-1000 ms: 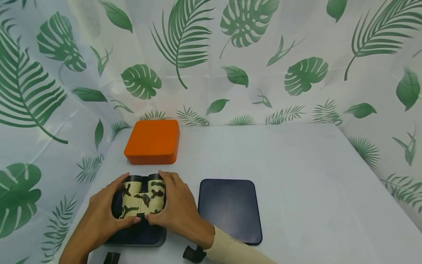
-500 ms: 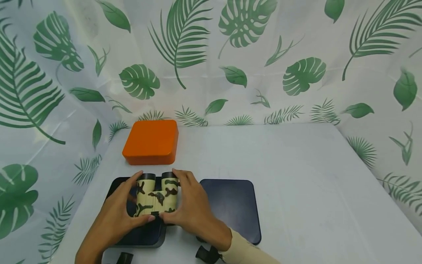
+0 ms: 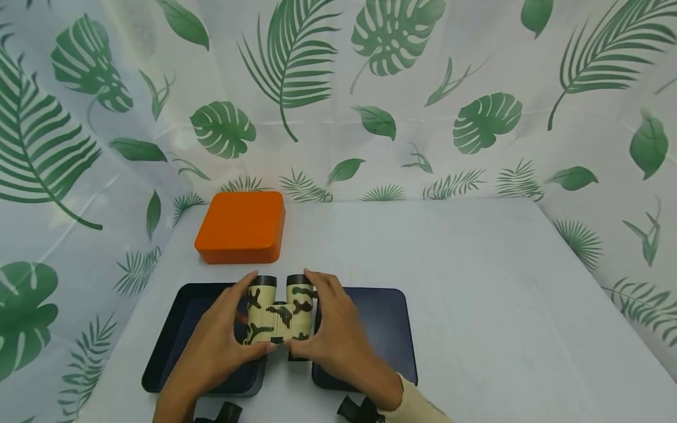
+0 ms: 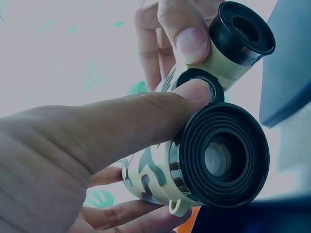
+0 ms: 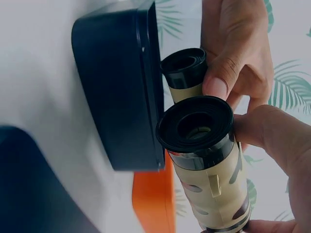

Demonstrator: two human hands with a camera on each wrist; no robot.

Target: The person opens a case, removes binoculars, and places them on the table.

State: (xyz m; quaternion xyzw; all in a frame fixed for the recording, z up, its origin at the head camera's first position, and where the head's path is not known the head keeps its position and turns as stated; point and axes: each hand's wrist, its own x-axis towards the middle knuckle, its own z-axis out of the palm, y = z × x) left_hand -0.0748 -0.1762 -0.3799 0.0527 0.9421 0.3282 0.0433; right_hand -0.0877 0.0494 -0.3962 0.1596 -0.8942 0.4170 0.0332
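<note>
Camouflage-patterned binoculars (image 3: 279, 317) with black eyecups are held up between both hands. My left hand (image 3: 214, 338) grips the left barrel, its thumb at the black focus wheel (image 4: 206, 82) in the left wrist view. The right barrel is gripped by my right hand (image 3: 341, 332), thumb on the near side and fingers round the far end. Beneath the left hand lies a dark blue open box (image 3: 177, 329), whose visible inside holds nothing. A dark blue flat lid (image 3: 388, 335) lies on the table, partly behind the right hand. In the right wrist view the eyecups (image 5: 194, 126) face the camera.
An orange closed box (image 3: 240, 226) stands at the back left of the white table (image 3: 476, 294). Leaf-printed sheets (image 3: 317, 117) hang behind and at the sides. Black wrist-worn pieces (image 3: 359, 408) show at the bottom edge.
Both hands have carried the binoculars to the right, from over the dark blue box to the gap between box and lid. More of the box's inside now shows.
</note>
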